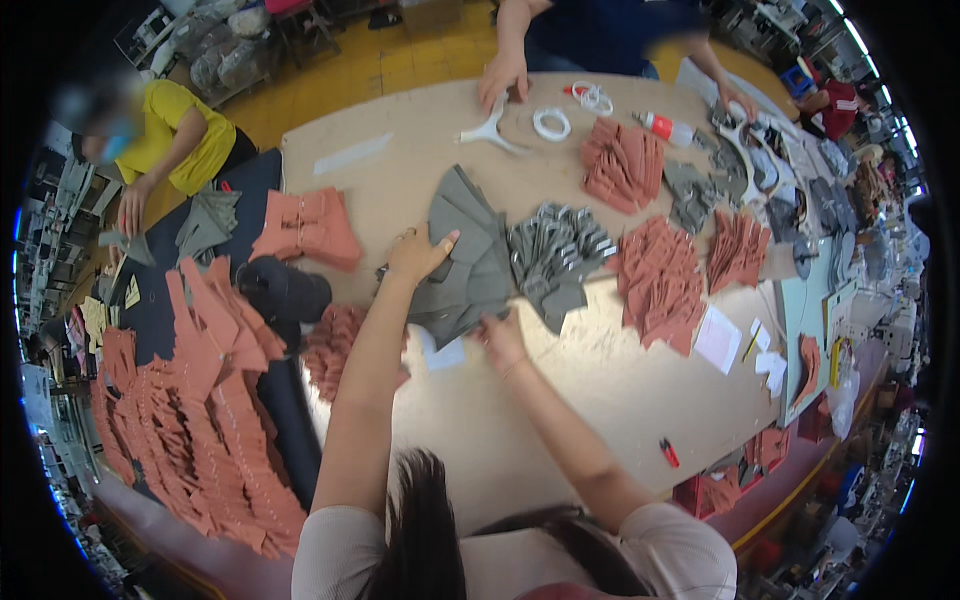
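Observation:
A fanned stack of dark grey fabric pieces lies on the worktable in front of me. My left hand grips the stack's left edge, thumb on top and the other fingers partly hidden. At its lower right edge, the fingers of my right hand are closed on the grey fabric. Touching the stack on its right is a pile of folded grey pieces. A white paper slip shows just below the stack.
Rust-coloured fabric piles lie to the right, more on the left. A dark cylindrical object stands left of my arm. Red snips lie near the front edge. Across the table, a co-worker's hand touches a white curved piece.

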A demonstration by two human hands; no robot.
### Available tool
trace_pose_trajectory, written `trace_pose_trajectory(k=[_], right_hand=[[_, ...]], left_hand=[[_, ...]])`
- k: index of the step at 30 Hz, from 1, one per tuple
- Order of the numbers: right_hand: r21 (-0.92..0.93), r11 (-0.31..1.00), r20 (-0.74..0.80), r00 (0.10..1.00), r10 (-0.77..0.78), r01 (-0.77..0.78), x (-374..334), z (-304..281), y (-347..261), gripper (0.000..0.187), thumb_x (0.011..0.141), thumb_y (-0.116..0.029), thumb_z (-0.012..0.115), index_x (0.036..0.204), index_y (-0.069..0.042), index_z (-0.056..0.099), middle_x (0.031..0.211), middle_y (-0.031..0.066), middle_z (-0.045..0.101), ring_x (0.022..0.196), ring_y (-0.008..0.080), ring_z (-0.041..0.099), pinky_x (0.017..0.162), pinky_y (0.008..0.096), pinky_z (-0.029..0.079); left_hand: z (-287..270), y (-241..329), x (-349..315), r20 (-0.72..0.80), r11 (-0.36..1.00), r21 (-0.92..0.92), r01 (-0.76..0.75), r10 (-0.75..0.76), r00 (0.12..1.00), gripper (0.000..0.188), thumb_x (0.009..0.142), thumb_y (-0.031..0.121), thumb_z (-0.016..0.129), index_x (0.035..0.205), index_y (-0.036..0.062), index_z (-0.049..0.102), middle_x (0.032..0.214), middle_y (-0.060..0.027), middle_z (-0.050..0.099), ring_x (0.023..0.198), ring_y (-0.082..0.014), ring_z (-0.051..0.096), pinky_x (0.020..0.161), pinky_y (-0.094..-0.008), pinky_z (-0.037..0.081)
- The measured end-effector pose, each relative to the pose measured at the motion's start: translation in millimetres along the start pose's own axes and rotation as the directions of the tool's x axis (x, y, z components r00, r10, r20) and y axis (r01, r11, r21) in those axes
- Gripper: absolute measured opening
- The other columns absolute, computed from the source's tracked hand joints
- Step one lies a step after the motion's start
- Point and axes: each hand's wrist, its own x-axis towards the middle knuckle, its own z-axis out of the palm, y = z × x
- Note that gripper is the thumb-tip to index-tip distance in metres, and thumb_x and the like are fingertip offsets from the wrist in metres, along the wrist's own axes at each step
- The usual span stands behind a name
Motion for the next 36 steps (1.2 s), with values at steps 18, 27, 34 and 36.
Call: trace_pose_trajectory(k=[18,27,34,36], right_hand=[[-0.86,0.469,0.057,0.952,-0.3,0.199,-202.9,-211.1,-20.6,0.028,0.089,-0.026,0.064,0.1,-0.001,0.059,0.078,0.0156,0.065,0.074,0.0258,0.066,0.069,0.0342,0.051],[-0.929,0.112,0.321,0.919,-0.227,0.353,-245.3,-147.7,38.6,0.042,0.088,-0.035,0.066,0.091,0.006,0.061,0.075,0.0171,0.066,0.068,0.0276,0.067,0.064,0.0358,0.053],[-0.366,0.919,0.271,0.929,0.253,-0.143,-267.7,-129.8,-10.3,0.027,0.096,-0.023,0.054,0.089,0.002,0.058,0.072,0.0098,0.067,0.059,0.0176,0.067,0.054,0.0273,0.055],[-0.359,0.908,0.315,0.888,0.334,-0.214,-282.5,-124.0,-40.9,0.027,0.097,-0.023,0.051,0.089,0.001,0.059,0.068,0.009,0.067,0.056,0.0176,0.065,0.052,0.0268,0.054]], left_hand=[[110.8,49.1,-349.0,0.091,0.943,-0.289,0.167,-0.147,0.985,0.074,0.088,0.057,0.053,0.127,-0.0052,0.044,0.128,-0.0299,0.045,0.12,-0.0449,0.044,0.099,-0.0459,0.039],[152.0,38.2,-413.8,0.067,0.758,-0.64,0.127,-0.11,0.992,0.055,0.083,0.018,0.065,0.131,0.0013,0.045,0.122,-0.0238,0.046,0.108,-0.0337,0.052,0.09,-0.039,0.046],[98.5,36.2,-448.7,-0.016,0.666,-0.744,-0.057,0.068,0.998,0.08,0.074,0.023,0.078,0.141,0.008,0.037,0.135,-0.0193,0.038,0.12,-0.0311,0.047,0.096,-0.0378,0.044],[75.6,34.2,-471.9,-0.082,0.728,-0.643,-0.238,0.244,0.966,0.088,0.071,0.027,0.081,0.144,0.0113,0.034,0.143,-0.0182,0.029,0.127,-0.0329,0.041,0.102,-0.0398,0.039]])
